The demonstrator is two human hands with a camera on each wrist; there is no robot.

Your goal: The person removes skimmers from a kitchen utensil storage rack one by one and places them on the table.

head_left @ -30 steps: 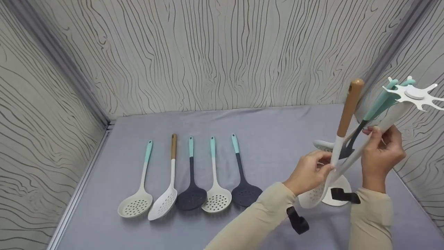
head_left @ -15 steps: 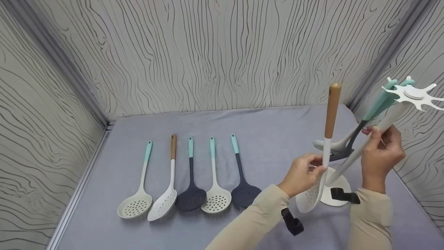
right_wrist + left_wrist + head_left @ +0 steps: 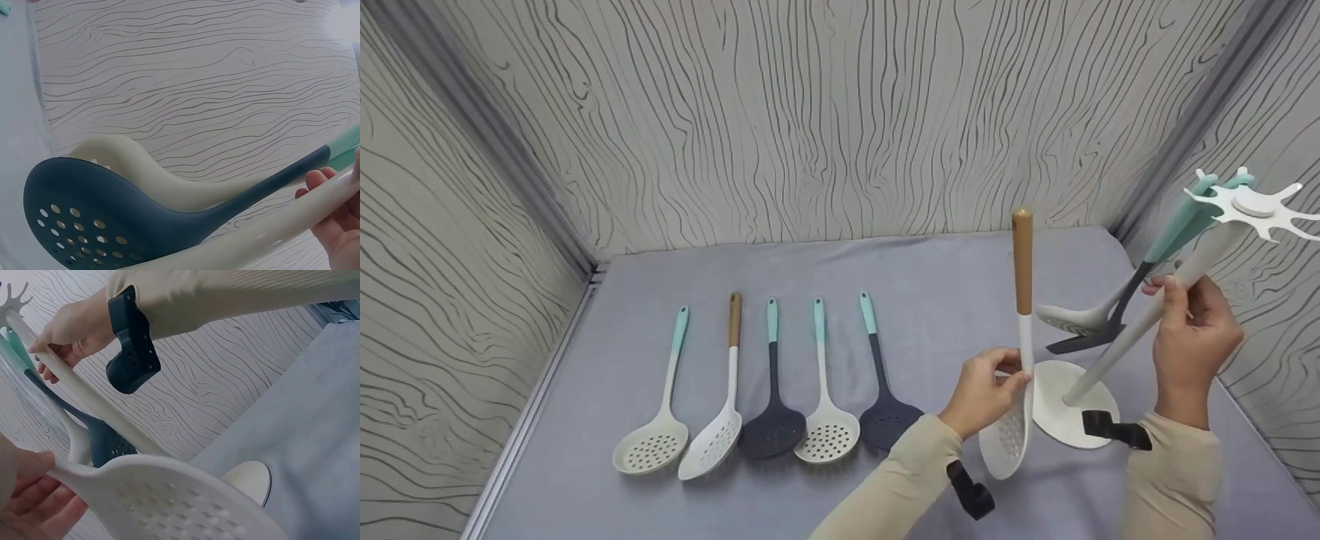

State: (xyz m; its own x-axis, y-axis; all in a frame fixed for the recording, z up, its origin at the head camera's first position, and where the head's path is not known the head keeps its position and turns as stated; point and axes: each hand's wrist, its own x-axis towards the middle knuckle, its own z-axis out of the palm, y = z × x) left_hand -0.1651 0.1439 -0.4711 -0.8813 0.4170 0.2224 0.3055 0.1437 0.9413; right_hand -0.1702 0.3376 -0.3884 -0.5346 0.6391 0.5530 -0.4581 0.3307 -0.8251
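Note:
My left hand [image 3: 986, 391] pinches the white shaft of a skimmer with a brown handle [image 3: 1023, 262]. Held upright, handle up, this skimmer stands to the left of a white utensil stand. In the left wrist view its perforated bowl [image 3: 174, 500] fills the foreground. Around the pole of the stand [image 3: 1132, 330] curl the fingers of my right hand [image 3: 1196, 341]. A dark skimmer [image 3: 107, 208] and a white skimmer [image 3: 118, 154], both with teal handles, hang from the stand's hooked top [image 3: 1254, 201]. The stand's round base [image 3: 1057, 412] is over the cloth.
Several skimmers lie in a row on the grey cloth [image 3: 945, 292]: a white one with teal handle [image 3: 652, 450], a white one with brown handle [image 3: 735, 319], a dark one [image 3: 772, 433] and more. Wood-patterned panels [image 3: 840, 120] enclose the back and sides.
My left hand has moved left and toward me with the brown-handled skimmer, away from the stand. The stand and my right hand have hardly moved.

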